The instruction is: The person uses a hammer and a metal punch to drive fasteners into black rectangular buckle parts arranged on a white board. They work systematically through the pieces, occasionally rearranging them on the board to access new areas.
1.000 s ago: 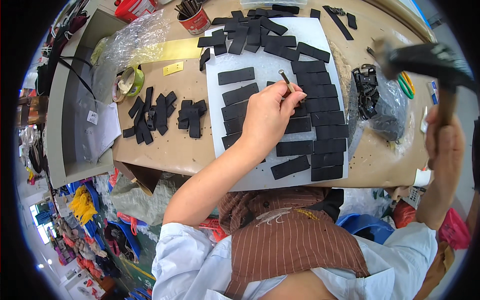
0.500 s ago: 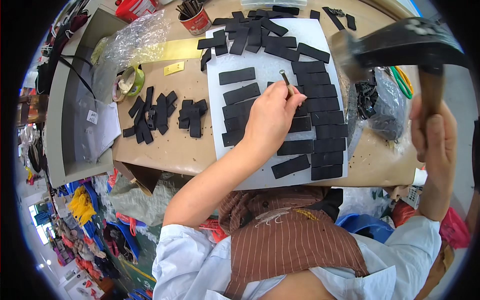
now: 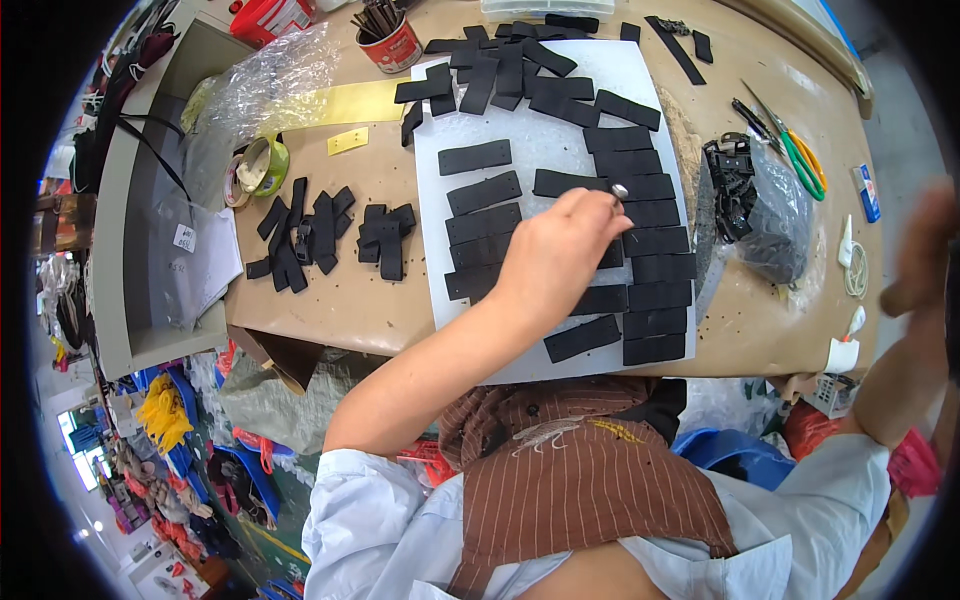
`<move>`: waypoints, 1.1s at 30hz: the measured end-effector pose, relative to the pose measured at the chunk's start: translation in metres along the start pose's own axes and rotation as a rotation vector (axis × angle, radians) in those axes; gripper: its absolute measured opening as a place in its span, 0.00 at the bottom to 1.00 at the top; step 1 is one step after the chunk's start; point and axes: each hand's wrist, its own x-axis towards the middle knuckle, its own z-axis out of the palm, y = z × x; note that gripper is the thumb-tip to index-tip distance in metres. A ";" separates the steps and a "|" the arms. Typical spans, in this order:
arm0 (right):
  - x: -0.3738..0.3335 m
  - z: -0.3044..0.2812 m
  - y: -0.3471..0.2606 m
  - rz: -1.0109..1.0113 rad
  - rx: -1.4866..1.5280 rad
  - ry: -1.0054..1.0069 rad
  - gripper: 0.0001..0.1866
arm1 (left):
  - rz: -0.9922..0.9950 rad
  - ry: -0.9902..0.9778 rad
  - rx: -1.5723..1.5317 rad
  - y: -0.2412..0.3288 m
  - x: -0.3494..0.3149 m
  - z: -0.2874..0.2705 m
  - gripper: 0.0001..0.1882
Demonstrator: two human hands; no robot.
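My left hand [image 3: 565, 245] is closed around a metal punch whose round top [image 3: 620, 192] shows beyond the fingers. It rests over the black fabric strips on a white board [image 3: 550, 358]; the punch's lower end is hidden. Right below the hand lies a strip [image 3: 583, 339], and to its left is a column of strips [image 3: 484, 192] with small holes. My right hand [image 3: 925, 300] is raised at the right edge, smeared by motion. It grips the hammer, of which only a blurred brown handle [image 3: 928, 235] seems to show; the head is out of view.
Loose strips [image 3: 510, 70] pile at the board's far end. Left of the board are strip bundles [image 3: 382, 240], tape rolls [image 3: 262, 165] and a red tin [image 3: 390, 45] of rods. To the right lie scissors [image 3: 800, 160], a plastic bag of black buckles [image 3: 775, 235] and a white cord [image 3: 853, 265].
The hammer has swung up and right, mostly out of view, with my right hand. My left hand has shifted slightly right and nearer with the punch, which now leans differently.
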 end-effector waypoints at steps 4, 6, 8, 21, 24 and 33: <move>-0.022 0.053 0.031 0.158 -0.237 -0.237 0.23 | -0.056 0.049 0.122 0.002 -0.010 0.002 0.11; -0.044 0.038 0.028 0.479 0.135 0.021 0.22 | -0.470 0.044 -0.409 -0.006 0.005 -0.004 0.10; -0.045 0.024 0.033 0.497 0.188 -0.014 0.22 | -0.631 0.120 -0.780 -0.005 0.020 -0.024 0.07; -0.045 0.057 0.049 0.542 0.013 -0.110 0.21 | -0.419 -0.067 -0.343 -0.044 0.017 -0.043 0.04; -0.043 0.057 0.052 0.533 0.007 -0.133 0.21 | -0.467 -0.028 -0.412 -0.044 0.019 -0.041 0.04; -0.011 0.038 0.033 0.490 0.136 0.119 0.19 | -0.423 -0.026 -0.417 -0.047 0.018 -0.040 0.04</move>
